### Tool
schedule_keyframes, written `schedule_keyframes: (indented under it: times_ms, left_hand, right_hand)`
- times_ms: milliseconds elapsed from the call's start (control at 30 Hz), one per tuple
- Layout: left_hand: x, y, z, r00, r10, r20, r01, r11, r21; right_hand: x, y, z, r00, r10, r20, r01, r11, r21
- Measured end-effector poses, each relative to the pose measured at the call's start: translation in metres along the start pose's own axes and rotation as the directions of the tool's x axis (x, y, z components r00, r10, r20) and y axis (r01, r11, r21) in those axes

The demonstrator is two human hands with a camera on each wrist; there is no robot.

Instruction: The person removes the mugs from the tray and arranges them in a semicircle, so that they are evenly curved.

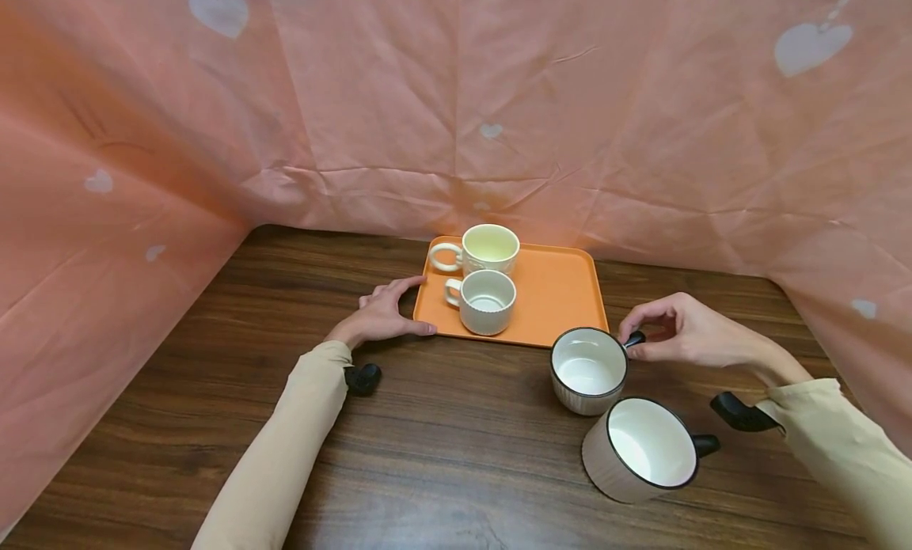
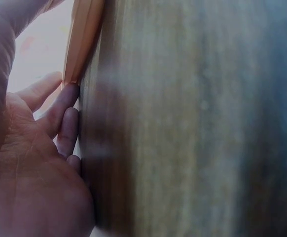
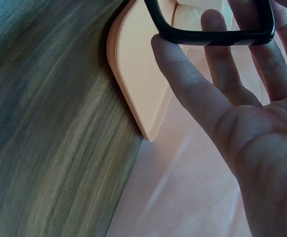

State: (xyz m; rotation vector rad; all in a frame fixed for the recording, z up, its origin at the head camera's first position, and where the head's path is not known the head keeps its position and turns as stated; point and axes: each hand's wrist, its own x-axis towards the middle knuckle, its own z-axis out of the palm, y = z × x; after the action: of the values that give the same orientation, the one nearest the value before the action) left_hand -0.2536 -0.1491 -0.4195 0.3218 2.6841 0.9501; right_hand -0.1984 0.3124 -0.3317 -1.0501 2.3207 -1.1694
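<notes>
My right hand pinches the black handle of a ribbed mug with a black rim and white inside. This mug is by the front right corner of an orange tray; whether it touches the table I cannot tell. In the right wrist view the handle lies against the thumb and fingers. My left hand is spread at the tray's left side, thumb by the front corner, fingertips at the tray edge. On the tray's left half stand a cream mug and, before it, a grey-white cup.
A larger ribbed mug with a black rim and handle is on the dark wooden table, nearer me. Pink cloth with hearts hangs behind the tray and at both sides. Black wrist mounts stick out from the sleeves.
</notes>
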Motion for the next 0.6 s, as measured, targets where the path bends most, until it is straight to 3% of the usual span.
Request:
schedule_keyframes:
  times_ms: [333, 600]
  left_hand:
    - [-0.0002, -0.0003, -0.0005, 1.000, -0.004, 0.005, 0.004, 1.000, 0.000]
    - [-0.0006, 0.0013, -0.0012, 1.000, -0.003, 0.008, 0.003, 1.000, 0.004]
  right_hand:
    - [-0.0004, 0.0051, 0.0021, 1.000, -0.021, 0.007, 0.021, 0.998, 0.056]
    - [-0.0043, 0.0075, 0.0046, 0.999, 0.026, 0.033, -0.028, 0.998, 0.058]
